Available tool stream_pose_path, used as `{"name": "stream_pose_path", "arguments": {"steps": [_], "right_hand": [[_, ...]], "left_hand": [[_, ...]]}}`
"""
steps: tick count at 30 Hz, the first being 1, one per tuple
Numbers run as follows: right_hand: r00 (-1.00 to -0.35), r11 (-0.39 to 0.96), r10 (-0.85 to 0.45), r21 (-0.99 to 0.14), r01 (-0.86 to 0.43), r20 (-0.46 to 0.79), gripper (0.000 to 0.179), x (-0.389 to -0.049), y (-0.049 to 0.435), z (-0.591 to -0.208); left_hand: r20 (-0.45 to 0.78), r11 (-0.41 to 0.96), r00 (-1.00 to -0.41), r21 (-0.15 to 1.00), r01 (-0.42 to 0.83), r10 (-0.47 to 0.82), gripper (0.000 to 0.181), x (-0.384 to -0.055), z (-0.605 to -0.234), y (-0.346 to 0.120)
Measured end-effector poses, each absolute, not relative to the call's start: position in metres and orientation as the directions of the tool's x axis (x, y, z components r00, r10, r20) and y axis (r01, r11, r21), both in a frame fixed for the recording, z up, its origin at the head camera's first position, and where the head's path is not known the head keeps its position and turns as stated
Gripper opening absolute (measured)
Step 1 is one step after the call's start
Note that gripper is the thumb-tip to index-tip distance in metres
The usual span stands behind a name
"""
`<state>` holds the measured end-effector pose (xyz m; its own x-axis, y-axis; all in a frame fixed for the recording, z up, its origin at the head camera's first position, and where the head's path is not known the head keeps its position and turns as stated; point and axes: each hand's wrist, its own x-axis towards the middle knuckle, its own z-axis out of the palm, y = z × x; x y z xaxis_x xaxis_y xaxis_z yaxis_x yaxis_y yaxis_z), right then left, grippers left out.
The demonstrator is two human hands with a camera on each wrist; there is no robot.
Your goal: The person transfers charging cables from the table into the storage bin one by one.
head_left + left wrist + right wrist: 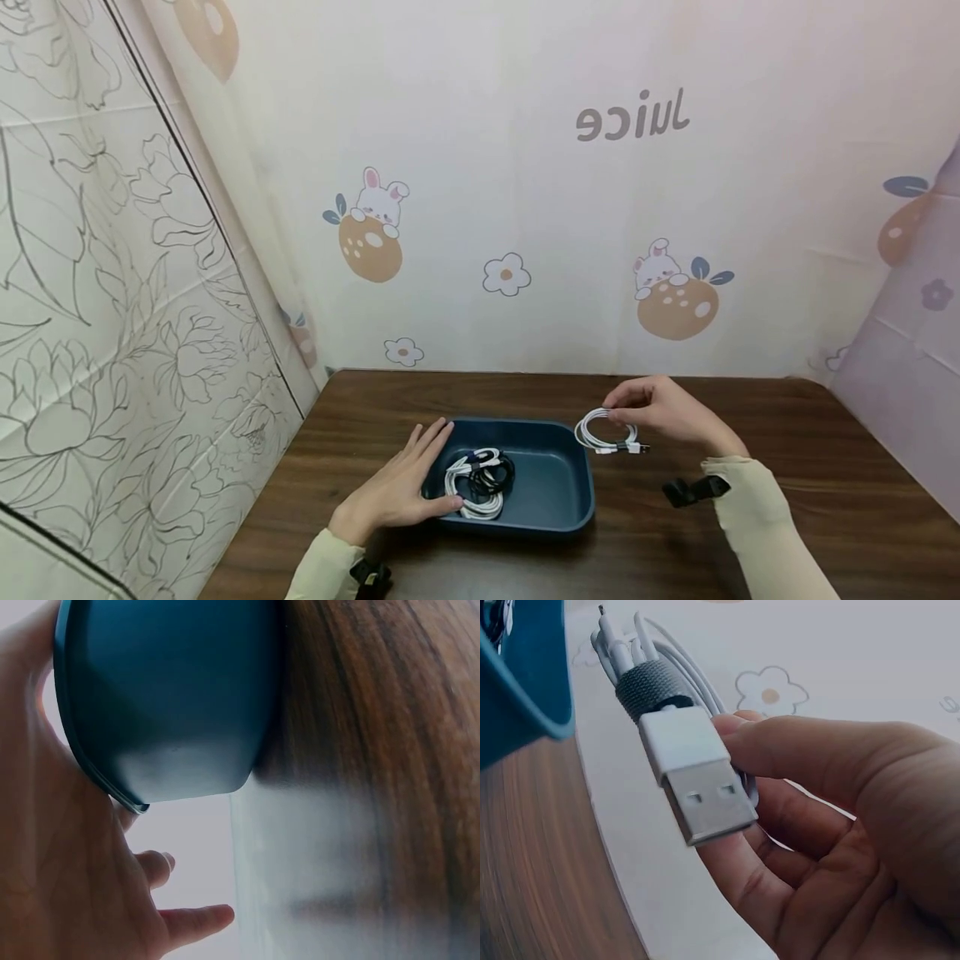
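My right hand (663, 410) pinches a coiled white USB cable (588, 437) between thumb and fingertips, just beyond the right end of a dark blue bin (555, 492). A dark grey strap (652, 686) wraps the cable's bundle, and its metal USB plug (709, 802) faces the right wrist camera. My left hand (401, 487) rests against the bin's left end, fingers straight and spread, the thumb over the near rim. Inside the bin, at its left side, lie a coiled white cable (483, 508) and a coiled black cable (501, 475), overlapping.
The bin stands on a dark brown wooden table (637, 542). Behind the table hangs a pale printed curtain (465, 192) with rabbits, fruit and flowers. At the left is a flower-patterned sheet (112, 250). Both wrists wear black camera mounts (693, 492).
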<state>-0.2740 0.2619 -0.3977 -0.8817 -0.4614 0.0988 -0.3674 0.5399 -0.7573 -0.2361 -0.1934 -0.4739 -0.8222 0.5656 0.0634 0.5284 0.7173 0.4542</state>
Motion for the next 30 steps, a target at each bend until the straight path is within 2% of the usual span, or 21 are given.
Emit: {"name": "stream_pose_path", "arguments": {"steps": [30], "right_hand": [[-0.850,0.424,-0.502,-0.811,-0.402,0.159,0.014,-0.298,0.186,-0.410]], "left_hand": [[0.070,0.714,-0.819,0.452,0.535,0.569,0.098,-0.234,-0.477,-0.192]]}}
